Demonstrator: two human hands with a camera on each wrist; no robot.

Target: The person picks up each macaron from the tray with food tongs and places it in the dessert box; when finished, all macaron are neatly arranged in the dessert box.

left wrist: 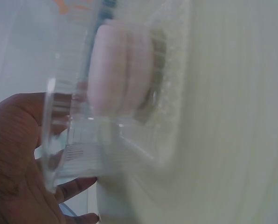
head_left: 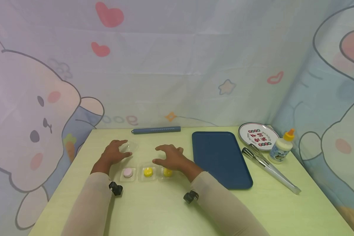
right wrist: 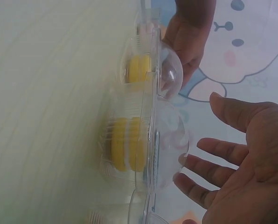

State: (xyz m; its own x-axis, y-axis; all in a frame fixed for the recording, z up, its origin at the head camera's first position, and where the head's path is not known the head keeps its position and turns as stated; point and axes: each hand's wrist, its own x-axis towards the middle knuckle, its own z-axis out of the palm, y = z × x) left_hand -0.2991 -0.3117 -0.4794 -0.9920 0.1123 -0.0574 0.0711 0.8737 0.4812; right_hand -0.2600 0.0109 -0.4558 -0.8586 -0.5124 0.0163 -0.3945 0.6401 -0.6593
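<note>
Three clear plastic boxes stand in a row, one with a pink macaron (head_left: 128, 172) and two with yellow macarons (head_left: 148, 172). My left hand (head_left: 111, 153) is behind the pink one's box, thumb and index finger apart on either side of a clear domed lid (head_left: 131, 147); whether they touch it is unclear. In the left wrist view its fingers show behind the clear box (left wrist: 69, 161). My right hand (head_left: 171, 158) is over the right-hand box, fingers spread and holding nothing. In the right wrist view its fingertips lie close to a clear dome (right wrist: 174, 140).
A dark blue tray (head_left: 221, 157) lies right of the boxes. Beyond it are metal tongs (head_left: 271, 170), a printed plate (head_left: 261, 144) and a bottle with an orange cap (head_left: 280, 150). A blue-grey stick-shaped thing (head_left: 156, 130) lies along the table's back edge.
</note>
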